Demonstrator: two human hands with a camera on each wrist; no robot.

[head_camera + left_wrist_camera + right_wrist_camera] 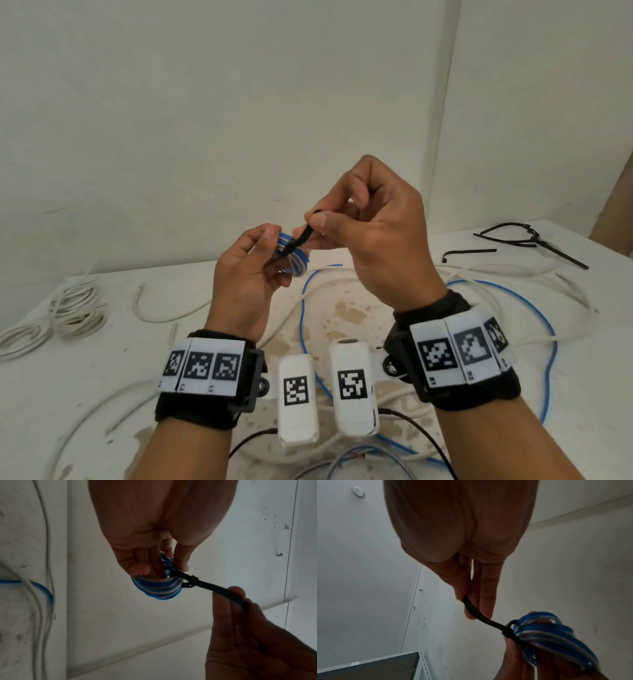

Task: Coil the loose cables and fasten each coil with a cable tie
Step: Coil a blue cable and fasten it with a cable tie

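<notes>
A small blue-and-white coil (292,257) was held above the counter (102,370) in the left hand (245,274), whose grip was closed on it, fingers threaded through its centre. A black cable tie (204,584) was looped round the coil, and its free tail was pinched between thumb and forefinger of the right hand (373,240). Loose blue cable (544,329) and white cable (161,315) lay on the counter below, white coils (73,308) at the left, and spare black ties (524,240) at the far right.
</notes>
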